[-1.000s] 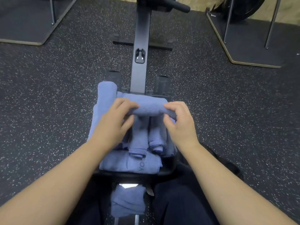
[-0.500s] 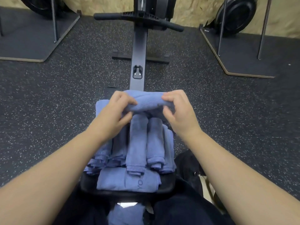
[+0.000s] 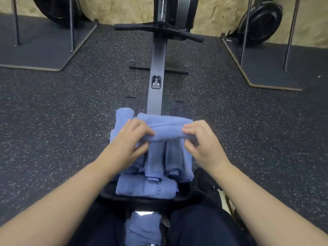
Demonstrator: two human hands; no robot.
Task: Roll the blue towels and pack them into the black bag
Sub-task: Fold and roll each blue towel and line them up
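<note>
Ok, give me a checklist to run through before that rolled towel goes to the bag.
1. Left hand pinches the rolled towel at its left end: ok.
2. Right hand pinches its right end: ok.
3. Roll looks tight, no loose flap showing: ok.
4. Stack of rolled towels beneath lies undisturbed on the seat: ok.
5. Black bag at the right is open and ready: cannot tell, mostly hidden by the right arm.
6. Towel down between the legs is rolled: cannot tell.

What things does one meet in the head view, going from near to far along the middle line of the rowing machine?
Crumpled towel → folded towel → rolled towels lying lengthwise → towel gripped by left hand and right hand → rail → handle.
</note>
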